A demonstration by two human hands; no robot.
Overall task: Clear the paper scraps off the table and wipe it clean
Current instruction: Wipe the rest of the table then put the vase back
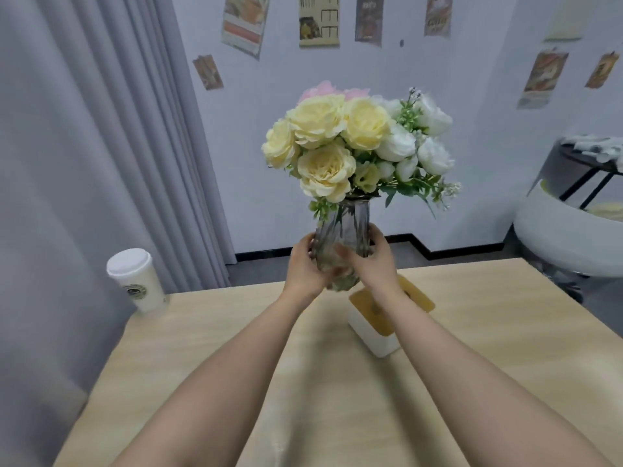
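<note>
Head view: left hand (305,264) and right hand (367,261), grip of each curled round glass vase (340,237) of artificial flowers (340,143), held above table (209,335). Paper scraps: none visible. Tissue box (374,328) beneath; lidded cup (136,279) far-left corner. Advice: keep vase upright, set down clear of wiping area.

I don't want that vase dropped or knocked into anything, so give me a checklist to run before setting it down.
1. Both hands on the vase: ok; left hand and right hand wrap its body.
2. Vase upright: ok; flowers point up.
3. Vase clear of the tabletop: cannot tell; its base is hidden by the hands.
4. Tissue box out of the way: not ok; it sits under the right wrist.
5. Cup safe: ok; far left corner.
6. Free table space: ok.
</note>
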